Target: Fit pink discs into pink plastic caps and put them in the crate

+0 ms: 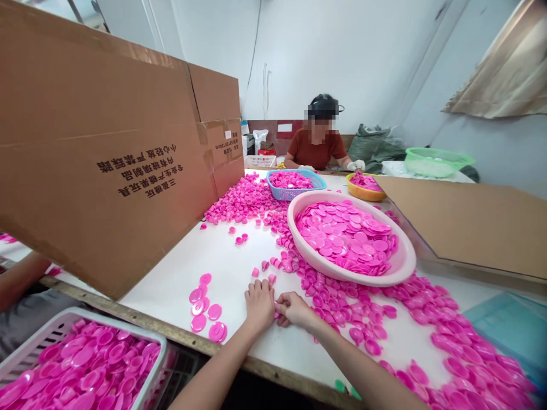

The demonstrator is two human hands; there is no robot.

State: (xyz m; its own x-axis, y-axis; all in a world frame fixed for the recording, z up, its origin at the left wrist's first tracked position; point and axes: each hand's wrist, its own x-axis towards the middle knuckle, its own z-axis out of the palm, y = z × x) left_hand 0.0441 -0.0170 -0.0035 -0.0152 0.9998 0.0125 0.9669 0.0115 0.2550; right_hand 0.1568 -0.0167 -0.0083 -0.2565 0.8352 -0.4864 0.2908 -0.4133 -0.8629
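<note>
My left hand (258, 304) and right hand (294, 310), both half-curled, meet over a small pink plastic cap (277, 314) on the white table (239, 262); which one grips it I cannot tell. Loose pink caps (342, 310) and a pale round plastic basin (408, 259) of discs sit close, within easy reach.

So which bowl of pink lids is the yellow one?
The small bowl at the back, just right of the blue basket. The big basin in front of it is pale pink.
</note>
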